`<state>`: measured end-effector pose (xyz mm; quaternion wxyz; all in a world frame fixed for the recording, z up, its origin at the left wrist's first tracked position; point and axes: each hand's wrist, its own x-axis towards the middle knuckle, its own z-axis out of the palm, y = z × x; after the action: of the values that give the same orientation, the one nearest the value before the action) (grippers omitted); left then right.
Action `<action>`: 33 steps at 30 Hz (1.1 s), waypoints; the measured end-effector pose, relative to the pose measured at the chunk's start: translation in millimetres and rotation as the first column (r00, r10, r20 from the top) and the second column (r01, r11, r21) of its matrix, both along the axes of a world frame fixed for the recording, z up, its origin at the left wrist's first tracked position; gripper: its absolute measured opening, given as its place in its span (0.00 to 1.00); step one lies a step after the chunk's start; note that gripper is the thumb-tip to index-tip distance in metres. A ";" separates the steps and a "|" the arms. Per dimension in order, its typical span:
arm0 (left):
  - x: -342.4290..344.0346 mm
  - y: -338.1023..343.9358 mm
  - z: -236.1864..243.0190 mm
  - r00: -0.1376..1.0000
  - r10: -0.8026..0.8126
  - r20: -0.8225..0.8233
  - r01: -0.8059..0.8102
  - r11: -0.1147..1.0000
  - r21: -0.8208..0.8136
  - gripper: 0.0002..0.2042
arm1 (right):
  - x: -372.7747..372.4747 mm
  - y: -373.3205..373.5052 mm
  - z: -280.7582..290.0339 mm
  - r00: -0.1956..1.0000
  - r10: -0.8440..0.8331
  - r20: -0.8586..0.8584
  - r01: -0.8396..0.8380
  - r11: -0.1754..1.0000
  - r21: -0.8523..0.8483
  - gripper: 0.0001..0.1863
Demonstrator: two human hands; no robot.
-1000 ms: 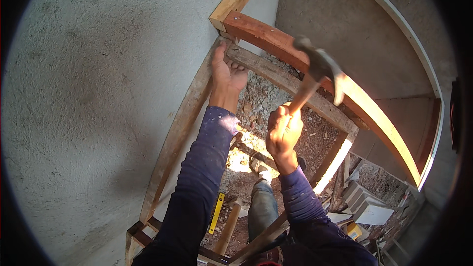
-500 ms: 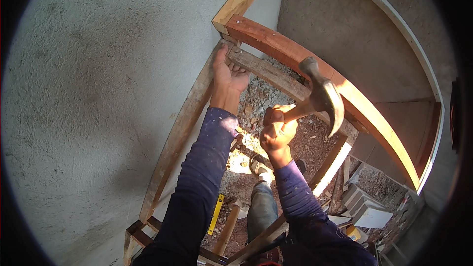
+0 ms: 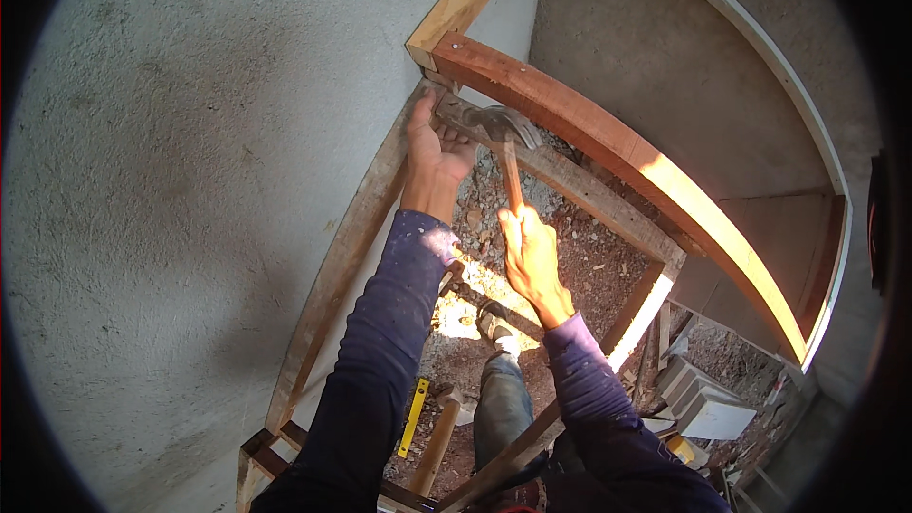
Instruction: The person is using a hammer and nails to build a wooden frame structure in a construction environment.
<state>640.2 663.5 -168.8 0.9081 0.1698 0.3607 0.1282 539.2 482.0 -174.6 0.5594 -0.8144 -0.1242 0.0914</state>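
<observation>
In my right hand point(image 3: 534, 261) is a claw hammer point(image 3: 512, 176), gripped by its wooden handle. The hammer's head, slightly blurred, is over the left end of a weathered wooden crosspiece point(image 3: 594, 195), close to my left hand point(image 3: 439, 160). That hand grips the frame's corner from below, its thumb up against the joint and its fingers curled at the crosspiece. A long side rail point(image 3: 356, 218) runs from this corner down along the wall. Just beyond the crosspiece lies a reddish beam point(image 3: 570, 114). Whether the hammer touches a nail cannot be made out.
A rough plastered wall point(image 3: 190, 180) rises at the left. Below, rubble covers the ground, where a yellow spirit level point(image 3: 412, 418) and a wooden-handled tool point(image 3: 437, 446) lie. Pale blocks point(image 3: 712, 410) are at the lower right. A white-edged curved panel point(image 3: 798, 95) stands beyond the reddish beam.
The hammer has swung left and down, from above the crosspiece's middle to its left end beside my left hand. My left hand has stayed at the corner.
</observation>
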 end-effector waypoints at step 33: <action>0.6 -13.5 13.7 1.000 -0.030 -0.001 0.030 0.998 -0.060 0.26 | 11.6 10.0 -2.4 0.997 -0.050 -0.066 0.045 0.996 -0.075 0.16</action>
<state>640.7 650.1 -155.0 0.9143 0.1478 0.3627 0.1034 550.8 492.0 -177.0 0.5350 -0.8335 -0.0823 0.1102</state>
